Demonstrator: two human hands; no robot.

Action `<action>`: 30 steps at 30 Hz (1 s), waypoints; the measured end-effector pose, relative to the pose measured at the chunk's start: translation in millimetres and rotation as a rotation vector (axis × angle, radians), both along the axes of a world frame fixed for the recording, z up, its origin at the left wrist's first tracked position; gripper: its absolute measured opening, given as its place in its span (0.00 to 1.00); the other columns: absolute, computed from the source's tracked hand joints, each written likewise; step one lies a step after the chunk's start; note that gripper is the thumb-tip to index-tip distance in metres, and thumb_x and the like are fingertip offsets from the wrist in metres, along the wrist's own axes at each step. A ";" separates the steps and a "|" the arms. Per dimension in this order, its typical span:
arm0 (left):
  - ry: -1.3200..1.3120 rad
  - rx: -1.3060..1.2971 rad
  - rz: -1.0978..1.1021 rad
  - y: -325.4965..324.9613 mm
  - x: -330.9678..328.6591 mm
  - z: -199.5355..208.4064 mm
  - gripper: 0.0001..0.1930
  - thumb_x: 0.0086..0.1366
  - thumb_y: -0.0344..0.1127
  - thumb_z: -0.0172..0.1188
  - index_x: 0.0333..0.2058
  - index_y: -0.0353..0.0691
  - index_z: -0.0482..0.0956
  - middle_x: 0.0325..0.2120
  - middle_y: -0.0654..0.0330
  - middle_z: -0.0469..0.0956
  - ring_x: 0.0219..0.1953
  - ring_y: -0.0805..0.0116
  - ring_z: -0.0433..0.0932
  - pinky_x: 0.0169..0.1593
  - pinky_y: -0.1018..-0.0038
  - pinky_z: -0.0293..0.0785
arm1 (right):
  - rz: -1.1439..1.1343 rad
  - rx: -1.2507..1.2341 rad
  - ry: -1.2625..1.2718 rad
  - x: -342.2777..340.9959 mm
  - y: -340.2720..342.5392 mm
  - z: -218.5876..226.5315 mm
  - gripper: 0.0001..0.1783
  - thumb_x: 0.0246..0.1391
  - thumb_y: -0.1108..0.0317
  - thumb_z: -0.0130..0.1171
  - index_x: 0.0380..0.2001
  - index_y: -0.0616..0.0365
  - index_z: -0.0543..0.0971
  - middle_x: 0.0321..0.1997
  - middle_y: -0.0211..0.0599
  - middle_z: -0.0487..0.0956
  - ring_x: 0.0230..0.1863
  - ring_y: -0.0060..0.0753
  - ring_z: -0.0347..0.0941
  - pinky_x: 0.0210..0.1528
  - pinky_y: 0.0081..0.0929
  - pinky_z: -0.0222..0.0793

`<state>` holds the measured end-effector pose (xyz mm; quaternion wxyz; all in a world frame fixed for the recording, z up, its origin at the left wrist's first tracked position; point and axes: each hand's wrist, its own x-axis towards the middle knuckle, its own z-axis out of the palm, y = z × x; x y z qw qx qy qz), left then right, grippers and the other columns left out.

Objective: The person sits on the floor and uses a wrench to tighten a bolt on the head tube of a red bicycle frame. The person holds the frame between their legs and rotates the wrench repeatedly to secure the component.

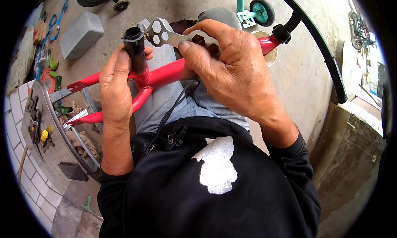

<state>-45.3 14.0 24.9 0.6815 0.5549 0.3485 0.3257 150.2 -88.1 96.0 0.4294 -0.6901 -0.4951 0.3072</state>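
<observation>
A red bicycle frame (167,72) lies across my lap, its forked rear end pointing left. My left hand (115,89) is wrapped round the black upright seat tube (137,58), thumb near the black clamp (133,36) at its top. In my right hand (240,70) is a flat silver multi-hole spanner (173,39) with hexagonal cutouts, pinched between thumb and fingers. Its far end is against or very close to a small brass-coloured bolt (146,35) beside the clamp; exact contact cannot be made out. Black cables (168,114) hang below the frame.
A black curved handlebar (322,37) arches at the right. Beyond my knees are a teal-hubbed small wheel (263,12) and a grey block (80,36). At left, a round metal surface (62,151) carries tools, a yellow item (44,135) and a dark flat box (73,171).
</observation>
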 end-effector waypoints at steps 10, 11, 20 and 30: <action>0.063 0.023 0.027 -1.3 1.0 2.0 0.23 0.80 0.47 0.47 0.53 0.31 0.79 0.41 0.55 0.84 0.44 0.68 0.82 0.54 0.71 0.75 | 0.307 0.095 -0.505 18.8 30.0 34.2 0.11 0.60 0.69 0.59 0.31 0.69 0.79 0.18 0.46 0.78 0.21 0.39 0.76 0.25 0.32 0.72; 0.063 0.019 0.032 -1.0 1.2 2.2 0.23 0.80 0.47 0.47 0.53 0.31 0.79 0.41 0.55 0.84 0.44 0.68 0.82 0.54 0.71 0.75 | 0.375 0.276 -0.601 19.2 35.2 32.9 0.11 0.56 0.72 0.58 0.24 0.70 0.76 0.18 0.54 0.74 0.22 0.53 0.74 0.26 0.41 0.71; 0.028 0.003 0.024 1.7 -2.2 -4.1 0.23 0.79 0.47 0.48 0.51 0.31 0.80 0.41 0.55 0.84 0.44 0.68 0.81 0.55 0.70 0.74 | 0.180 -0.118 -0.043 -12.1 -10.3 -2.9 0.06 0.63 0.73 0.58 0.35 0.66 0.79 0.17 0.39 0.77 0.20 0.22 0.73 0.24 0.29 0.67; 0.017 0.015 0.012 3.0 1.8 -0.1 0.21 0.79 0.45 0.49 0.50 0.31 0.80 0.41 0.56 0.84 0.45 0.70 0.80 0.56 0.72 0.72 | -0.095 -0.013 -0.077 -63.1 -13.5 -87.9 0.12 0.61 0.69 0.63 0.27 0.61 0.73 0.17 0.52 0.73 0.22 0.60 0.73 0.24 0.46 0.66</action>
